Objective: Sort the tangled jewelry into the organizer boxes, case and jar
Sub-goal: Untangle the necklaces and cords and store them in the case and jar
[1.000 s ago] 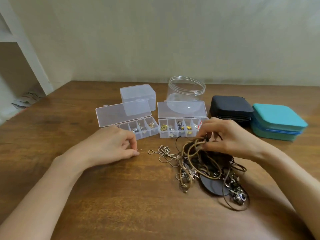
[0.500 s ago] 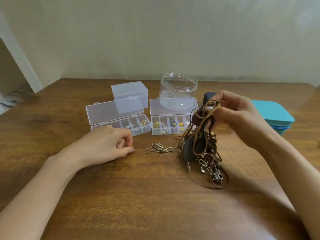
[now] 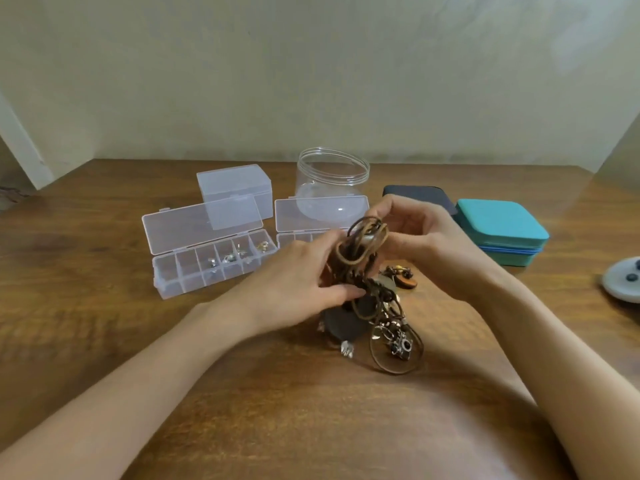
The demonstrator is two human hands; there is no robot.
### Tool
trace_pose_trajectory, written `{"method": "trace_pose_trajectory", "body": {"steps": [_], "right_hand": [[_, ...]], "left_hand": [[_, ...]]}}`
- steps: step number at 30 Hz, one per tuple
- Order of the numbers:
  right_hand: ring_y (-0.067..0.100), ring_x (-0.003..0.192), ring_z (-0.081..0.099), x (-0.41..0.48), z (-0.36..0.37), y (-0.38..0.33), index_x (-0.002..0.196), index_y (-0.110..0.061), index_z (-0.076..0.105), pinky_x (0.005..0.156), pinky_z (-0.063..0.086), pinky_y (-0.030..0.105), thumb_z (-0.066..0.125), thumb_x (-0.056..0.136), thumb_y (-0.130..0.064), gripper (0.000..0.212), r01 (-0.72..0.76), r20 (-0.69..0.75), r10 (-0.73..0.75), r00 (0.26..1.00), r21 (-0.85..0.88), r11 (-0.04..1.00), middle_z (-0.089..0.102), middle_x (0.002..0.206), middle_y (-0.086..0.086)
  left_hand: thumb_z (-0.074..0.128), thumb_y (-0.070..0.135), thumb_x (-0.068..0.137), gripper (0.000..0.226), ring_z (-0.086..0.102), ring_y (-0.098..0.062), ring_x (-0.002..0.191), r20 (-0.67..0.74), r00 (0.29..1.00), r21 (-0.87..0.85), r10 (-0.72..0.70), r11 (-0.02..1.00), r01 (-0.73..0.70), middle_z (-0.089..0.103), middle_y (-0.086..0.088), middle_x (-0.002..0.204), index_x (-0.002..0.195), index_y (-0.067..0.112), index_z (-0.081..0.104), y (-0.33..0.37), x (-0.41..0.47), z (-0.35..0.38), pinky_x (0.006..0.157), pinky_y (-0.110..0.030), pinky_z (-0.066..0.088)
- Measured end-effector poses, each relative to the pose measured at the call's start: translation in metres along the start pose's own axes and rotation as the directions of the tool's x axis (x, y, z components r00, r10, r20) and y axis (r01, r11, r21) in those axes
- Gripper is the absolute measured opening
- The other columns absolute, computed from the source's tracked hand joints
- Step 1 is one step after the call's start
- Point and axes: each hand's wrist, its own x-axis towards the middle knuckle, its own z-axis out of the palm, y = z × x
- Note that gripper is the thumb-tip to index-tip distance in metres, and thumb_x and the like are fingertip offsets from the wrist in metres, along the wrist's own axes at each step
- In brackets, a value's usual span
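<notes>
A tangle of brown cord necklaces (image 3: 363,258) with metal charms hangs above the wooden table (image 3: 104,323), its lower loops and a camera charm (image 3: 401,346) touching the wood. My right hand (image 3: 412,233) pinches the top loops of the tangle. My left hand (image 3: 298,282) grips its middle from the left. Behind them lie two open compartment boxes: the left organizer box (image 3: 207,268) holds small earrings, the right organizer box (image 3: 311,216) is mostly hidden by my hands. A clear jar (image 3: 332,174) stands open at the back.
A closed clear box (image 3: 235,185) sits behind the left organizer. A black case (image 3: 415,194) and a teal case (image 3: 502,233) lie at the right. A small orange-brown pendant (image 3: 403,277) rests under my right hand. A pale round object (image 3: 623,282) lies at the right edge.
My left hand left the small hook on the table and moved right to grip the tangle. My right hand keeps the tangle raised.
</notes>
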Motion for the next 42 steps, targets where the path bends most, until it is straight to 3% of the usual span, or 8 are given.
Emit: {"method": "trace_pose_trajectory", "body": {"steps": [5,10,18,23,26,30,34,42], "right_hand": [[0.023,0.072,0.059,-0.003,-0.014,-0.007,0.092,-0.013,0.066,0.060,0.049,0.027,0.073,0.076,-0.008,0.018,-0.081,0.121,0.097,0.988,-0.131,0.988,0.069,0.083,0.004],[0.018,0.076,0.065,-0.010,-0.025,-0.012,0.094,-0.007,0.071,0.064,0.053,0.025,0.070,0.078,-0.009,0.016,-0.212,0.357,0.336,0.872,-0.342,0.915,0.072,0.087,0.007],[0.001,0.056,0.056,-0.004,-0.030,-0.009,0.098,-0.020,0.072,0.051,0.042,0.014,0.071,0.081,-0.012,0.019,-0.202,0.024,0.259,0.966,-0.557,0.806,0.068,0.079,0.003],[-0.005,0.085,0.048,-0.001,-0.011,0.003,0.103,-0.039,0.064,0.068,0.040,0.012,0.076,0.076,-0.029,0.031,-0.150,0.156,0.412,0.898,-0.771,0.619,0.048,0.105,-0.018],[0.000,0.091,0.048,-0.001,-0.005,0.007,0.095,-0.032,0.064,0.072,0.041,0.015,0.074,0.079,-0.019,0.023,-0.117,0.176,0.411,0.895,-0.795,0.596,0.044,0.106,-0.016],[-0.007,0.082,0.051,-0.002,-0.010,0.003,0.085,-0.028,0.067,0.069,0.043,0.013,0.072,0.079,-0.015,0.015,-0.108,0.174,0.369,0.913,-0.770,0.629,0.053,0.097,-0.013],[-0.001,0.064,0.049,-0.004,-0.021,-0.004,0.082,-0.024,0.072,0.059,0.039,0.016,0.076,0.077,-0.021,0.007,-0.113,0.125,0.279,0.952,-0.705,0.700,0.062,0.088,-0.007],[0.001,0.061,0.062,-0.004,-0.031,-0.007,0.085,-0.013,0.071,0.054,0.042,0.009,0.070,0.081,-0.006,0.008,-0.258,-0.006,0.313,0.950,-0.580,0.773,0.071,0.070,0.000]], "left_hand": [[0.072,0.040,0.078,0.037,0.062,-0.016,0.096,0.239,0.971,-0.219,0.004,0.974,0.050,0.066,0.010,0.106,0.111,0.030,0.058,-0.021,-0.007,-0.022,0.084,-0.036,0.049],[0.071,0.036,0.080,0.017,0.055,-0.005,0.077,0.517,0.856,-0.162,0.018,0.984,0.077,0.061,0.021,0.087,0.091,0.042,0.059,-0.030,-0.014,-0.045,0.066,-0.015,0.042],[0.070,0.036,0.082,0.020,0.048,-0.013,0.089,0.687,0.726,-0.057,-0.007,0.996,0.063,0.048,0.021,0.095,0.095,0.048,0.061,-0.035,-0.016,-0.046,0.080,-0.024,0.042],[0.077,0.041,0.073,0.058,0.042,0.006,0.094,0.765,0.644,-0.020,-0.005,0.999,0.031,0.038,0.033,0.098,0.116,0.063,0.045,-0.033,-0.015,-0.039,0.081,-0.013,0.037],[0.075,0.056,0.067,0.064,0.045,0.013,0.094,0.660,0.751,-0.034,0.024,0.999,-0.002,0.039,0.040,0.100,0.120,0.062,0.039,-0.030,-0.014,-0.037,0.076,-0.008,0.040],[0.064,0.044,0.071,0.031,0.059,0.005,0.086,0.171,0.985,-0.180,-0.014,0.983,0.045,0.059,0.028,0.096,0.100,0.035,0.058,-0.030,-0.011,-0.051,0.069,-0.015,0.048],[0.068,0.028,0.073,0.025,0.060,-0.008,0.063,0.298,0.949,-0.200,-0.108,0.964,0.173,0.070,0.001,0.078,0.091,0.012,0.062,-0.035,-0.019,-0.066,0.059,-0.022,0.051],[0.074,0.030,0.079,0.018,0.048,0.006,0.055,0.572,0.794,0.101,-0.205,0.978,0.180,0.065,0.017,0.082,0.092,0.026,0.062,-0.028,-0.022,-0.057,0.053,-0.011,0.039]]}}
